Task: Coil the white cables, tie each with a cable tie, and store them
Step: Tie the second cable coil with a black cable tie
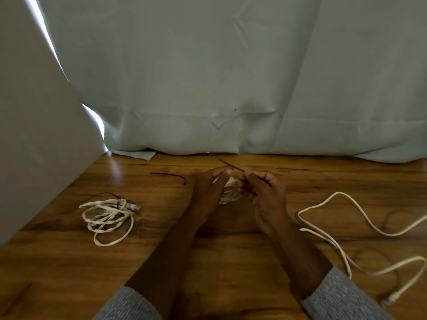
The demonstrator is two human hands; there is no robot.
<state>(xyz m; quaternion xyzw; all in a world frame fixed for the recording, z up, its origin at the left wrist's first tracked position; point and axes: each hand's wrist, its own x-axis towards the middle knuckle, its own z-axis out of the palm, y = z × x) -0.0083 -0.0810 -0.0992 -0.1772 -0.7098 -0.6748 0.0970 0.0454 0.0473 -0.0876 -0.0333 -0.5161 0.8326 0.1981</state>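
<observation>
between the hands, over the bench (pixel 231 262), a coiled white cable (pixel 228 192) sits clamped by left hand (pixel 209 188); right hand (pixel 258 190) pinches the black cable tie (pixel 233 166), lying crosswise above it.

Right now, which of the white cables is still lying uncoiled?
The white cable on the right, sprawled loose across the table. The left bundle is coiled with a black tie; the third coil is held between both hands.

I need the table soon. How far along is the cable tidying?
One coiled cable lies tied on the left. Both hands, left hand and right hand, are fastening a black tie round a second coil. A loose cable and spare tie remain; nothing stored yet.
</observation>
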